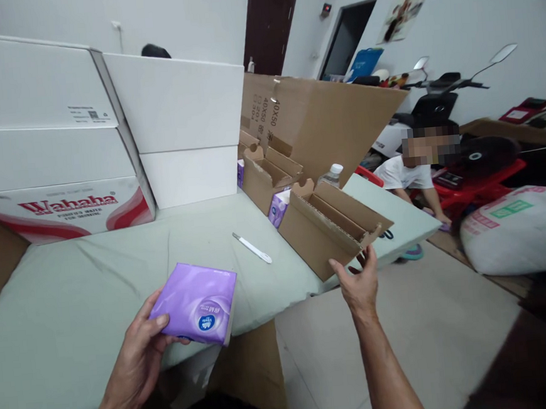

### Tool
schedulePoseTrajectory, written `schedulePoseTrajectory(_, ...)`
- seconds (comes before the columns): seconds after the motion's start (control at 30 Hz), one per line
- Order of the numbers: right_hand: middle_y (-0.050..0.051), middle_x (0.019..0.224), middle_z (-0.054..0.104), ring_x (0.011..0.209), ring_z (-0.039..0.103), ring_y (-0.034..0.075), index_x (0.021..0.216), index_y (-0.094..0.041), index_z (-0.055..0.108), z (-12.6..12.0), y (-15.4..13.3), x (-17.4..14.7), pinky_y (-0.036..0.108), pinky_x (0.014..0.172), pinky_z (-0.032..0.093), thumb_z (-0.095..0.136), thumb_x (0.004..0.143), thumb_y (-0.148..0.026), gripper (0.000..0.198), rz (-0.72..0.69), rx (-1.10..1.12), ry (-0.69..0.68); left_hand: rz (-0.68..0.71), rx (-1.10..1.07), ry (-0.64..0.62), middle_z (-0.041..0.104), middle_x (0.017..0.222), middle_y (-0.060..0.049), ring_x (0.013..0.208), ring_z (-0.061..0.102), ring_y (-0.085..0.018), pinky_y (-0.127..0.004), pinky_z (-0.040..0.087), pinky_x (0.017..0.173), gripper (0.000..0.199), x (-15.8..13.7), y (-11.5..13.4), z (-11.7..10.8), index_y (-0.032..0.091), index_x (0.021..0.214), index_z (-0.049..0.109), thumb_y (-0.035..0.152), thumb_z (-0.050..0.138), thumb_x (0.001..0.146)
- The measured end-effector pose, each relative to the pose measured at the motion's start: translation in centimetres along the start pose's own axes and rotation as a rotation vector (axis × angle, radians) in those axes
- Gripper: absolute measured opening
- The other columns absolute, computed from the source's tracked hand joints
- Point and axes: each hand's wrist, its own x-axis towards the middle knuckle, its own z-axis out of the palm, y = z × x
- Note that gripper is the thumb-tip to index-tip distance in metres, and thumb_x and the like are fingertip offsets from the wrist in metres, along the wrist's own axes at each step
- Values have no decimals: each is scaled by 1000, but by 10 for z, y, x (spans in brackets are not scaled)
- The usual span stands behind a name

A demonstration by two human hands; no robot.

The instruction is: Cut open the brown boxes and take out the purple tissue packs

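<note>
My left hand [142,341] is closed on a purple tissue pack [193,302] with a blue Vinda logo, its thumb on the top face. The pack is tilted over the table's front edge. My right hand [360,279] grips the near end of an open cardboard box [317,232], thumb on the side facing me. Its other fingers are partly hidden behind the box end. The box stands at the table's right edge with its flaps up. Between it and a second cardboard box [268,173] sits another purple tissue pack [279,208].
A white box cutter [252,248] lies on the pale green tablecloth [200,235]. White Wahaha cartons [65,211] are stacked behind. A clear bottle [332,176] stands beyond the near box. A large cardboard sheet [313,110] rises farther back. At right are a person [412,171] and a white sack [521,229].
</note>
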Motion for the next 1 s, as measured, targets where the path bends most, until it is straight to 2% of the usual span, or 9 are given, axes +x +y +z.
schedulePoseTrajectory(0.13,24,156,45,136,53,39,162,-18,29,18,-4,11,50,88,59,78,69,-58,113,40,45,-48,-17,2,-2,71,110,-7,69,64,-17,-31,64,55,67,2,0,4,15,121,72,35,93,61)
schedulePoseTrajectory(0.43,25,157,40,138,51,39,162,-14,26,49,0,32,51,90,61,77,69,-58,115,10,29,-61,2,9,43,71,112,-8,69,64,-17,-31,63,53,64,4,1,9,15,120,72,35,91,62)
schedulePoseTrajectory(0.57,26,158,39,138,50,40,162,-14,25,59,-2,41,51,91,60,77,69,-58,115,4,22,-67,22,-3,60,72,110,-8,66,64,-16,-29,62,52,63,4,0,12,15,124,70,34,88,67)
schedulePoseTrajectory(0.7,27,155,40,136,51,41,161,-13,27,68,-6,45,51,86,61,76,68,-57,114,-7,43,-102,30,-11,66,71,110,-8,65,63,-16,-30,62,52,62,7,0,11,14,123,71,34,88,67)
schedulePoseTrajectory(1.0,24,154,39,136,50,39,162,-18,27,79,-5,45,47,82,62,75,71,-58,110,-42,40,-75,23,-14,96,72,110,-8,63,64,-17,-31,62,51,65,13,1,6,14,122,71,35,91,64)
